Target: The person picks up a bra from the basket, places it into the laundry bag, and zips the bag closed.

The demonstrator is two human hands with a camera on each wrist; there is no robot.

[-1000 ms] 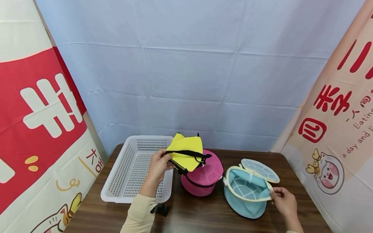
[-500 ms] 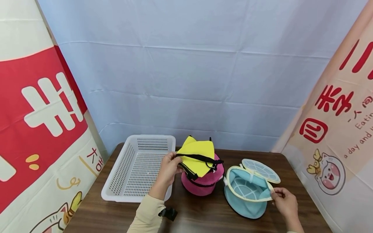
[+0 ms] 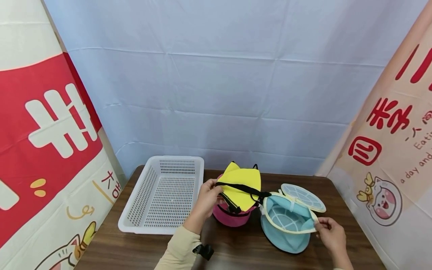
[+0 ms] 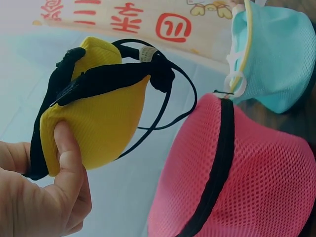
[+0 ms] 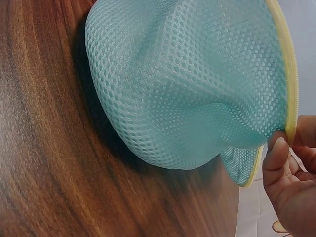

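Observation:
In the head view, my left hand [image 3: 206,198] pinches the near edge of a folded yellow bra [image 3: 242,183] with black bands and thin straps. It is held above the pink mesh laundry bag [image 3: 232,220], partly covering it. The left wrist view shows thumb and fingers gripping the yellow bra [image 4: 101,121], with the zipped pink bag [image 4: 269,170] close by. On the right, a light blue mesh laundry bag [image 3: 287,242] stands with its lid folded back and its mouth open. My right hand [image 3: 332,234] pinches its yellow zip rim, also seen in the right wrist view at the blue bag [image 5: 163,98].
A white perforated plastic basket [image 3: 135,195] sits at the left of the brown wooden table [image 3: 233,245]. Behind the table hangs a pale blue cloth [image 3: 216,86], with printed cloths at both sides. A black strap piece [image 3: 204,251] is on my left sleeve.
My left hand has carried the yellow bra to the right, from beside the basket to over the pink bag and near the blue bag's rim. The right hand keeps its hold.

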